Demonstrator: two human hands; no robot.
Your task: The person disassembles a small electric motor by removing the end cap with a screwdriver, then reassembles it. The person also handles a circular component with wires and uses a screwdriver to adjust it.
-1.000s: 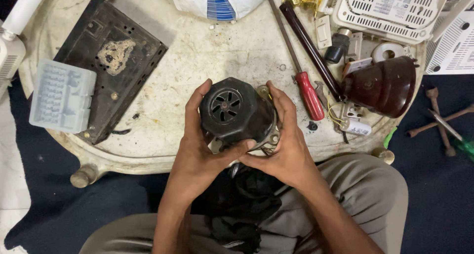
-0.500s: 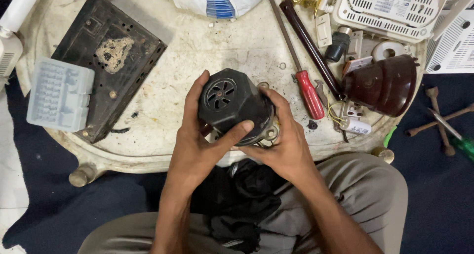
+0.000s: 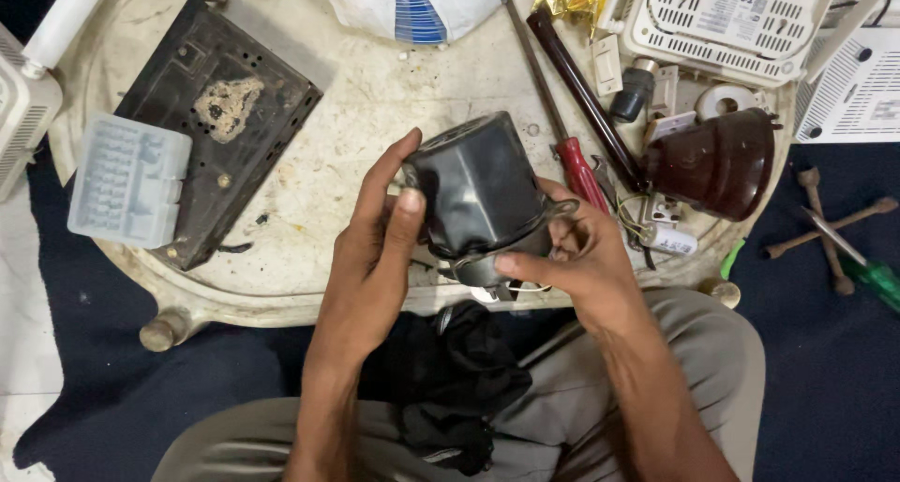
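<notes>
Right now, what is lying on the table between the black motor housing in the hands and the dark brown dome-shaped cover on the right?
In the head view, a red-handled screwdriver and a long dark rod lie between the black motor housing and the brown cover.

A: Lighting? 
B: Even, overhead, fairly bright; soft shadows under both hands on the pale surface (image 3: 309,210).

A: Defects? 
B: Dim floor corners; slight sheen on dark housing (image 3: 478,196); sharp.

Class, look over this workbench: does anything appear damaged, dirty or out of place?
Yes. The black flat panel at the table's left bears a crusty tan patch that looks like corrosion or residue. The round table top is stained and scratched. Both hands, left and right, hold the black motor housing.
</notes>
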